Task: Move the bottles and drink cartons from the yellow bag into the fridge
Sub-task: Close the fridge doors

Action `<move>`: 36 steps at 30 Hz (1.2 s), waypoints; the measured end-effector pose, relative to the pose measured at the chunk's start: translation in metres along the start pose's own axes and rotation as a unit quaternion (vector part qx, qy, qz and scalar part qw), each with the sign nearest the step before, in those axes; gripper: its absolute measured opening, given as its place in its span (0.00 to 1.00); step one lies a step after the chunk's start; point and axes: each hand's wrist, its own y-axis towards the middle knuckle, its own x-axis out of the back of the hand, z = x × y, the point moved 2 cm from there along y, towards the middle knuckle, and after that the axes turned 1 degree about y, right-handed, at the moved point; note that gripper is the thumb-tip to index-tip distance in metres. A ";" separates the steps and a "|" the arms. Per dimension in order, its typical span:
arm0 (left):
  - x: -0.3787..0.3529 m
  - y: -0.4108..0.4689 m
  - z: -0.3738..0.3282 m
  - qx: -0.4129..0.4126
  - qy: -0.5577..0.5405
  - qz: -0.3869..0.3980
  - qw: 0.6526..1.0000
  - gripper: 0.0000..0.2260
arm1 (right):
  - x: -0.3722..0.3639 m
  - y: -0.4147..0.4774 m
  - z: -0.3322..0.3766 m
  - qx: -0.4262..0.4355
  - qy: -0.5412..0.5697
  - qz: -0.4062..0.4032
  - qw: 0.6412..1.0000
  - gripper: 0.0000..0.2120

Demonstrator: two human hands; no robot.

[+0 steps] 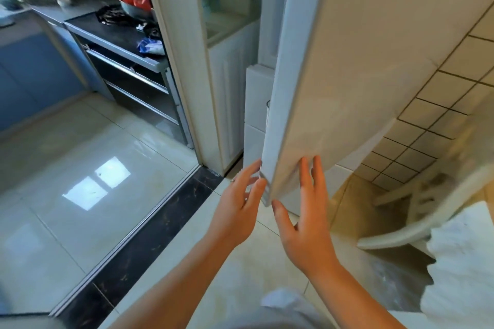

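Head view. A: Which step is this, would you say?

B: Door work. Both hands are at the lower corner of the fridge door [347,75], which stands ajar and nearly edge-on to the camera. Neither hand carries anything, so I judge this comes between loads. One frame cannot tell me whether the door is being swung open or pushed shut.

A: And the hands themselves?

B: The left hand [238,211] is open, with straight fingers whose tips reach the narrow edge of the door. The right hand [304,227] is spread, its fingers [306,176] lying flat on the front face and its thumb at the bottom corner. Neither hand curls round anything or pinches.

A: Where are the goods?

B: The yellow bag, the bottles and the cartons are all out of view. The inside of the fridge is hidden behind the door, so I cannot say what has been loaded.

A: What does the next move call for?

B: If things remain to load, the door needs opening wide enough to stay clear. One hand then has to leave it for the bag. The chair [417,195] stands near the door's right side, so a swing that way could catch it.
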 end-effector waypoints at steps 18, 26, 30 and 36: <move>0.084 0.247 0.030 0.021 -0.006 -0.044 0.999 0.22 | -0.115 0.223 -0.030 0.056 -0.225 -0.022 0.972 0.40; 0.094 0.356 0.034 0.008 0.019 0.004 1.000 0.14 | -0.143 0.306 -0.053 0.029 -0.300 -0.037 0.953 0.45; 0.092 0.409 0.039 -0.005 0.013 0.017 1.000 0.14 | -0.149 0.341 -0.063 0.014 -0.332 -0.051 0.942 0.43; 0.090 0.469 0.040 -0.044 0.010 0.082 0.996 0.20 | -0.160 0.383 -0.070 -0.042 -0.359 -0.084 0.929 0.44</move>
